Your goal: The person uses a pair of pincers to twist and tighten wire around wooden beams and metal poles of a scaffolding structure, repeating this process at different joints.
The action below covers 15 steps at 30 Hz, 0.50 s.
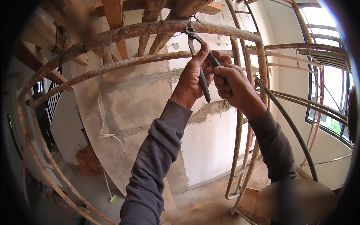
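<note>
Both my hands are raised overhead on a pair of long-handled dark pincers (203, 85). My left hand (193, 77) grips one handle, and my right hand (231, 84) grips the other. The pincer jaws (190, 32) touch a rusty steel scaffold tube (131, 32) where thin tie wire wraps it under timber pieces (150, 9). A second rusty tube (123, 64) runs just below. Grey sleeves cover both forearms.
A rusty vertical scaffold post (262, 71) and ladder-like frame (240, 157) stand at right. A block wall with patchy plaster (150, 101) is behind, with a white cable (103, 131) hanging. A window with curved bars (330, 93) is far right. A brick pile (89, 161) lies on the floor.
</note>
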Each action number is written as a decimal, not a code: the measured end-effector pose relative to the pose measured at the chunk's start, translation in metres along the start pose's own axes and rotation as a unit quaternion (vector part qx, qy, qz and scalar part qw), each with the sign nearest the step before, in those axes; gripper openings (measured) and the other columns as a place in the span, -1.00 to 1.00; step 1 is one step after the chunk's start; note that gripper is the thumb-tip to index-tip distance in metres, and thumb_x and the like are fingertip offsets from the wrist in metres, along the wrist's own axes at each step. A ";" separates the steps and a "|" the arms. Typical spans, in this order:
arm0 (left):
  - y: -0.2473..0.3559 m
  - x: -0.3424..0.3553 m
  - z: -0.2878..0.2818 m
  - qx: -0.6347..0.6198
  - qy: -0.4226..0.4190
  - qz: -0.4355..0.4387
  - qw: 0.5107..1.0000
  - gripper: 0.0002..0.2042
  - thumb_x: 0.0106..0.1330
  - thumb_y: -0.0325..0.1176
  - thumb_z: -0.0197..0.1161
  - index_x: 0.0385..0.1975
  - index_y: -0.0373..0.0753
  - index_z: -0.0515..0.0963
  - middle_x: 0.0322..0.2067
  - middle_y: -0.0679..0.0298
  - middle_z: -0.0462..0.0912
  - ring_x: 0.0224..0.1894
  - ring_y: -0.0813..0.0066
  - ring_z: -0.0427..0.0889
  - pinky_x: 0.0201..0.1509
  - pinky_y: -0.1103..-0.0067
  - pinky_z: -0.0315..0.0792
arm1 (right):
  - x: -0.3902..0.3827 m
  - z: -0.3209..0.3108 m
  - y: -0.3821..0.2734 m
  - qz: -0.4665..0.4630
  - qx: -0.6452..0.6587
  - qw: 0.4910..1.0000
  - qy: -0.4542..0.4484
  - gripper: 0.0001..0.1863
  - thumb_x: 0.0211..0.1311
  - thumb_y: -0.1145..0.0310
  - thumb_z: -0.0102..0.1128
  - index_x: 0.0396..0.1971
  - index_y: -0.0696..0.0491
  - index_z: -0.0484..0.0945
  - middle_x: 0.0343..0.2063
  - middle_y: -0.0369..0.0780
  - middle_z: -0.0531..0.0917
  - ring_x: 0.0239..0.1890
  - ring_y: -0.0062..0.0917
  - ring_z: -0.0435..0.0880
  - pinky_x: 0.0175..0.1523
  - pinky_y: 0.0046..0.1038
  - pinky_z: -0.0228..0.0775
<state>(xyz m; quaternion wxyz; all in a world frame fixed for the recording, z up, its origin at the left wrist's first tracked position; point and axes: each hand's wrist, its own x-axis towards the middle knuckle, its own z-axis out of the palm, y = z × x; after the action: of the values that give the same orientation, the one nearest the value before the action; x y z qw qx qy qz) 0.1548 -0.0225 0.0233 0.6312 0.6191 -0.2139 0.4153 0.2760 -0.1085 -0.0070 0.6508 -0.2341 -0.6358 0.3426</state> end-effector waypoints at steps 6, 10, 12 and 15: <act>-0.006 0.003 0.003 0.011 0.060 -0.050 0.997 -0.67 0.40 -0.04 0.23 -0.26 -0.23 0.49 -0.34 0.16 0.62 -0.11 0.26 0.68 0.03 0.33 0.60 | -0.009 0.002 -0.004 -0.103 -0.357 0.928 0.032 -0.50 0.25 0.07 0.10 0.01 0.17 0.48 -0.59 -0.33 0.47 -0.64 -0.71 0.43 -0.58 -0.62 0.28; -0.017 0.010 0.003 0.021 0.115 -0.010 0.993 -0.69 0.40 -0.04 0.24 -0.33 -0.20 0.52 -0.39 0.24 0.61 -0.32 0.39 0.62 -0.15 0.42 0.55 | -0.019 0.013 -0.001 -0.201 -0.550 0.805 0.096 -0.31 0.02 0.19 0.27 0.13 0.27 0.39 -0.40 -0.06 0.62 -0.40 -0.32 0.67 -0.24 -0.28 0.51; -0.022 0.015 0.002 0.034 0.120 -0.008 0.992 -0.69 0.38 -0.06 0.27 -0.33 -0.22 0.53 -0.41 0.29 0.55 -0.30 0.44 0.57 -0.12 0.46 0.52 | -0.021 0.021 -0.005 -0.156 -0.605 0.772 0.111 -0.22 -0.06 0.29 0.34 0.24 0.21 0.36 -0.16 0.07 0.64 -0.14 -0.16 0.67 0.03 -0.18 0.45; -0.029 0.022 0.000 0.048 0.130 -0.008 0.990 -0.69 0.37 -0.08 0.30 -0.31 -0.24 0.53 -0.41 0.33 0.50 -0.36 0.56 0.51 -0.21 0.60 0.50 | -0.011 0.024 0.010 -0.170 -0.641 0.731 0.163 -0.32 -0.02 0.38 0.33 0.17 0.26 0.38 -0.06 0.13 0.59 0.06 -0.05 0.56 0.18 -0.15 0.34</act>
<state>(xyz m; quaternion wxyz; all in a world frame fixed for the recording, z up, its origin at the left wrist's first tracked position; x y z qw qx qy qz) 0.1902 -0.0133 0.0233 0.6269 0.5907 -0.1047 0.4970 0.2511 -0.1128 -0.0197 0.4874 -0.5360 -0.6177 -0.3060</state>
